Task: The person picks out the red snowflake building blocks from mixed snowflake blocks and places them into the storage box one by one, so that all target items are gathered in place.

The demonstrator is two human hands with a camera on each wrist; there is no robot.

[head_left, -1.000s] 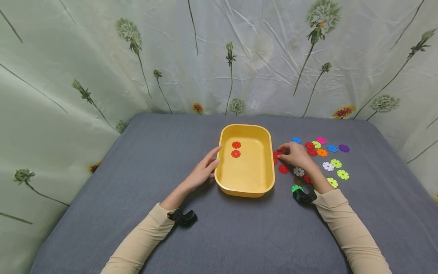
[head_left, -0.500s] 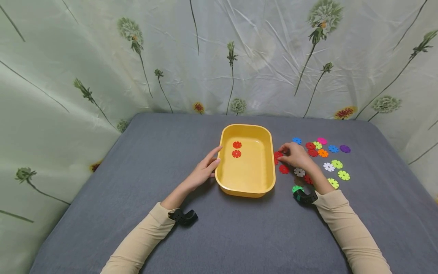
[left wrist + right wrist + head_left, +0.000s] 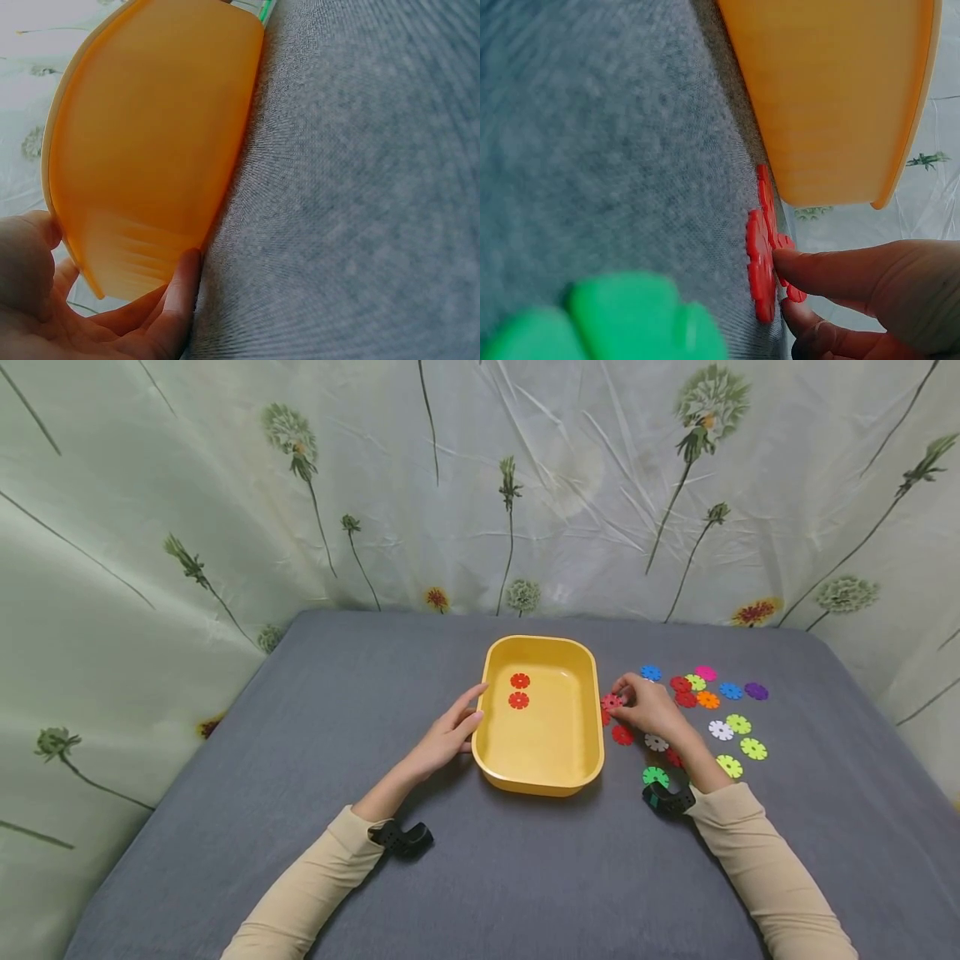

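My left hand holds the left side of a yellow plastic tub, thumb and index finger at the rim. In the left wrist view its other fingers press low on the tub's outer wall. Just right of the tub, my right hand pinches a red interlocking snowflake disc between thumb and fingers. Another red disc lies on the cloth close by, partly hidden by the held one in the head view. Inside the tub lie two red discs, one behind the other.
Several discs in blue, pink, purple, orange, yellow-green, white and red are scattered right of the right hand. A green disc lies by the right wrist camera. Grey cloth covers the table; a flowered curtain hangs behind.
The right hand's red disc has come up slightly and shows more of its face between the fingers. The left hand and the tub have stayed in place.
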